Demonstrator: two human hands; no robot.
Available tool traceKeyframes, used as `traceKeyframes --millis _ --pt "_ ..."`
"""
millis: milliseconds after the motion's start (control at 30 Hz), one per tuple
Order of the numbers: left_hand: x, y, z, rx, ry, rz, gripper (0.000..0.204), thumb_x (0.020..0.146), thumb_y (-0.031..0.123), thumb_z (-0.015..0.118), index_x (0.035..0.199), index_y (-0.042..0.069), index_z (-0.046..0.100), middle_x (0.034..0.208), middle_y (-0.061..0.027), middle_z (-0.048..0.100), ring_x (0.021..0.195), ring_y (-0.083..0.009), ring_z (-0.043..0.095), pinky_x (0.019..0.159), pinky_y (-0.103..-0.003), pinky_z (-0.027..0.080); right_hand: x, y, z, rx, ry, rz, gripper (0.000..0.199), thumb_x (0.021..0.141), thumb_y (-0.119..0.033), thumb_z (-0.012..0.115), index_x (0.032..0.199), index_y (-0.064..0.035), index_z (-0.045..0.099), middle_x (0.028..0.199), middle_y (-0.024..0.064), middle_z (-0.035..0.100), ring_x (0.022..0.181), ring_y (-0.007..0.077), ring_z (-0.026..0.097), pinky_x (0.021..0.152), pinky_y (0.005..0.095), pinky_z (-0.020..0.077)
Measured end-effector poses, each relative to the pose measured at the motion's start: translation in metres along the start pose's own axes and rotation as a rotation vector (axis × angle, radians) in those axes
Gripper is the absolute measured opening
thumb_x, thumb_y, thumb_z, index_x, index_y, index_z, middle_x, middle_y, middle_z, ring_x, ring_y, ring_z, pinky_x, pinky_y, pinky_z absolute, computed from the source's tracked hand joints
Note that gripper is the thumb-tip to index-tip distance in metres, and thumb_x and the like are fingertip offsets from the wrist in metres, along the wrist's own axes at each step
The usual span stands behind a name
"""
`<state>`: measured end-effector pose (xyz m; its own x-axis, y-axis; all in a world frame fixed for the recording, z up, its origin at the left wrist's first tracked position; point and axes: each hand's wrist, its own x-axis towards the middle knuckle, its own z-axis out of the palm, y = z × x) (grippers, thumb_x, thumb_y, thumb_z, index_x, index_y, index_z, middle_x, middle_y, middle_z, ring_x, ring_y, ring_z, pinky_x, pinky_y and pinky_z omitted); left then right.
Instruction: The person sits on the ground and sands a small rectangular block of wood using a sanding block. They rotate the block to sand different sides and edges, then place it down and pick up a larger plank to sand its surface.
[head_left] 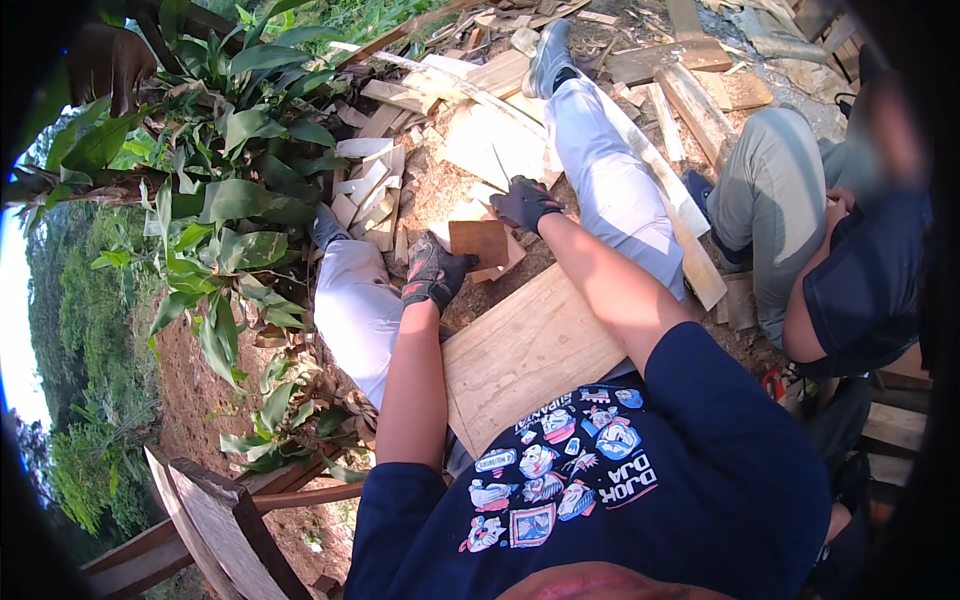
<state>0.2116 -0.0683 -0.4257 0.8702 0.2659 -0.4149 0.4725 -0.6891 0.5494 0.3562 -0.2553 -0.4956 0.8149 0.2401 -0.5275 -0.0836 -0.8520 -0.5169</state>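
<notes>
My left hand (437, 272), in a dark glove, is closed at the lower left edge of a small brown wood block (482, 241). Its thumb lies along the block's near edge. My right hand (525, 204), also gloved, is wrapped round the handle of what looks like a knife (500, 163), whose thin blade points away and slightly left. The handle is mostly hidden in the fist. Across my lap rests a wide pale wooden board (535, 352), beneath my right forearm. Between my spread legs, pale wood pieces (478, 213) lie just beyond and under the block.
Split wood offcuts (372, 195) and sawdust cover the ground ahead. Long planks (690, 115) lie beyond my right leg. A person in grey trousers (783, 215) sits close on the right. Leafy plants (245, 150) crowd the left, and upright timber (225, 530) stands at lower left.
</notes>
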Motion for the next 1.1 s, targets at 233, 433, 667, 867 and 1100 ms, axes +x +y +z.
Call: traceKeyframes --millis 233,433,667,867,1100 --pt "-0.008 0.027 -0.017 0.144 -0.036 -0.115 0.086 0.074 0.044 0.091 0.138 -0.004 0.058 0.131 -0.0311 0.071 0.125 -0.0447 0.069 0.106 -0.050 0.055 -0.014 0.008 -0.010 -0.391 -0.074 -0.519 0.046 0.106 -0.033 0.059 0.138 -0.0014 0.068 0.121 0.0235 0.076 0.109 0.0372 0.077 0.093 0.0497 0.0590" --pt "0.003 0.017 -0.012 0.091 -0.112 -0.165 0.088 0.076 0.049 0.090 0.138 -0.003 0.056 0.129 -0.0307 0.072 0.124 -0.0438 0.070 0.104 -0.051 0.056 -0.054 0.007 -0.030 -0.345 0.031 -0.637 0.039 0.108 -0.029 0.049 0.118 -0.0019 0.075 0.120 0.0260 0.076 0.112 0.0410 0.075 0.092 0.0547 0.0597" --pt "-0.007 0.037 -0.017 0.183 -0.042 -0.092 0.083 0.078 0.054 0.087 0.133 -0.003 0.062 0.126 -0.0292 0.074 0.123 -0.0425 0.071 0.103 -0.050 0.057 -0.041 0.033 -0.007 -0.495 0.028 -0.663 0.031 0.096 -0.019 0.058 0.110 -0.0011 0.079 0.113 0.0233 0.079 0.103 0.0398 0.079 0.090 0.0502 0.0625" --pt "-0.009 0.035 -0.021 0.136 -0.051 -0.084 0.081 0.079 0.053 0.085 0.133 -0.004 0.063 0.128 -0.0296 0.074 0.125 -0.0433 0.071 0.105 -0.050 0.056 -0.062 0.019 -0.001 -0.424 0.031 -0.642 0.030 0.095 -0.017 0.059 0.107 -0.0019 0.081 0.113 0.0234 0.080 0.105 0.0380 0.079 0.091 0.0487 0.0626" --pt "-0.008 0.038 -0.016 0.178 -0.022 -0.098 0.083 0.078 0.053 0.085 0.134 -0.004 0.062 0.128 -0.0299 0.074 0.125 -0.0437 0.070 0.105 -0.050 0.056 -0.073 0.009 0.001 -0.294 0.072 -0.455 0.035 0.097 -0.024 0.060 0.115 0.0001 0.078 0.123 0.0249 0.077 0.114 0.0390 0.077 0.097 0.0501 0.0604"
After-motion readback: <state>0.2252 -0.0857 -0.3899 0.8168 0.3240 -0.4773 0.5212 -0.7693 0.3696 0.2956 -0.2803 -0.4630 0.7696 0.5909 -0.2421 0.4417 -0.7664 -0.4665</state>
